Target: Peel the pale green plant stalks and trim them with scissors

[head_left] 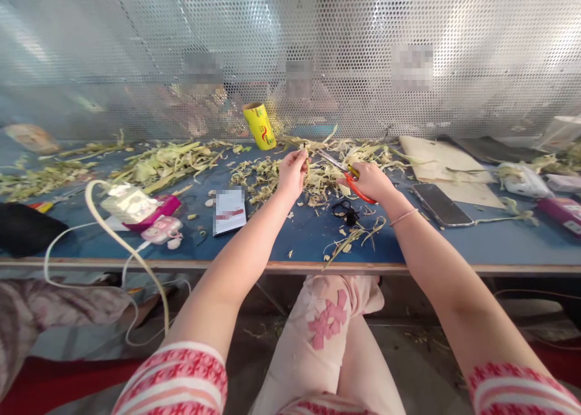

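Observation:
My right hand (374, 182) grips a pair of scissors (356, 188) with orange handles and a touch of yellow. Their metal blades point left, toward my left hand (294, 172). That hand is closed in a pinch above the heap, fingertips on something small that I cannot make out. Under and around both hands lie pale yellow-green dried plant scraps (261, 176), curled and cut into short bits. A black cord bundle (348, 214) and a few long dry strips (349, 243) lie below the scissors.
A yellow tube (260, 126) stands tilted at the back by the perforated metal screen (345, 52). More dry stalks (170, 164) are piled left. A phone (441, 205) and cardboard (447, 161) lie right. A white cable (91, 194), magenta-and-white device (145, 206) and card (230, 211) occupy the left.

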`<action>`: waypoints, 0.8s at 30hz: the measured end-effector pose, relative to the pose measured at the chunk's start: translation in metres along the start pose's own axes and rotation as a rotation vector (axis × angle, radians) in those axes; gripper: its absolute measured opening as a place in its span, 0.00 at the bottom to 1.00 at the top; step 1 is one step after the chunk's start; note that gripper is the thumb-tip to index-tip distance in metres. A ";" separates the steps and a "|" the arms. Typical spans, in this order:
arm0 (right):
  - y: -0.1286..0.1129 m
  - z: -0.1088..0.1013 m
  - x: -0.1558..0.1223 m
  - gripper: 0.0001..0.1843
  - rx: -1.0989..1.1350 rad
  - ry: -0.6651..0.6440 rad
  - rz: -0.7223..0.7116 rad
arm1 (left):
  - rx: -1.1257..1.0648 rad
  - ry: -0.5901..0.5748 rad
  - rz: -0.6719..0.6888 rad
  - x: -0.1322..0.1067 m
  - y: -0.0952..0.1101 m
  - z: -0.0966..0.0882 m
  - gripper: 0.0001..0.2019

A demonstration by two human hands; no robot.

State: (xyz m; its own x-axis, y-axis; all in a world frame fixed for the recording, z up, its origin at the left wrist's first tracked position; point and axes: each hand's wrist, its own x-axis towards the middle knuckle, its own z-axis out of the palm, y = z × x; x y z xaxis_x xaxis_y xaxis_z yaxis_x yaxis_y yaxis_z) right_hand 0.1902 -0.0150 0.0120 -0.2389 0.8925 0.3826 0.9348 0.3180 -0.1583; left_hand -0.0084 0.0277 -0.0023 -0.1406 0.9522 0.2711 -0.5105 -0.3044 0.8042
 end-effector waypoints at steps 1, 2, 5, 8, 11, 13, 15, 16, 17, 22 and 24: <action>0.001 0.000 0.001 0.33 -0.003 -0.004 0.042 | 0.000 0.010 0.006 0.000 0.000 0.000 0.09; 0.002 0.001 0.002 0.32 -0.013 -0.016 0.087 | 0.003 0.013 0.003 0.001 0.000 -0.001 0.09; 0.008 0.006 0.004 0.29 -0.083 -0.144 0.169 | 0.012 -0.020 -0.035 0.000 0.001 -0.001 0.09; 0.014 0.010 0.004 0.19 -0.131 -0.349 0.133 | 0.011 -0.050 -0.086 -0.003 0.002 0.000 0.08; 0.015 0.012 0.003 0.12 -0.091 -0.289 0.102 | 0.042 -0.069 -0.135 -0.008 0.004 0.004 0.11; 0.012 0.013 0.003 0.11 0.033 -0.082 0.062 | 0.073 -0.087 -0.163 -0.011 0.004 0.006 0.12; 0.007 0.015 0.005 0.11 0.242 0.107 -0.026 | 0.098 -0.101 -0.193 -0.015 0.004 0.008 0.13; 0.003 0.017 0.006 0.11 0.359 0.158 -0.080 | 0.112 -0.114 -0.214 -0.017 0.004 0.009 0.14; -0.001 0.019 0.008 0.11 0.469 0.193 -0.119 | 0.128 -0.135 -0.240 -0.018 0.003 0.010 0.15; -0.015 0.031 0.012 0.09 0.744 0.220 -0.142 | 0.182 -0.243 -0.342 -0.023 -0.002 0.011 0.16; -0.016 0.033 0.012 0.09 0.796 0.230 -0.107 | 0.204 -0.279 -0.340 -0.023 -0.004 0.011 0.17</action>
State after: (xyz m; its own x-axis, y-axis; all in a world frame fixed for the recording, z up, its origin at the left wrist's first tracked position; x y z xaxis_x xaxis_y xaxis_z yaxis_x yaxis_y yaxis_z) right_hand 0.1640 0.0012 -0.0108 -0.1751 0.7844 0.5950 0.4242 0.6055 -0.6734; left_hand 0.0060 0.0068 -0.0061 0.2521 0.9641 0.0836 -0.3070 -0.0023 0.9517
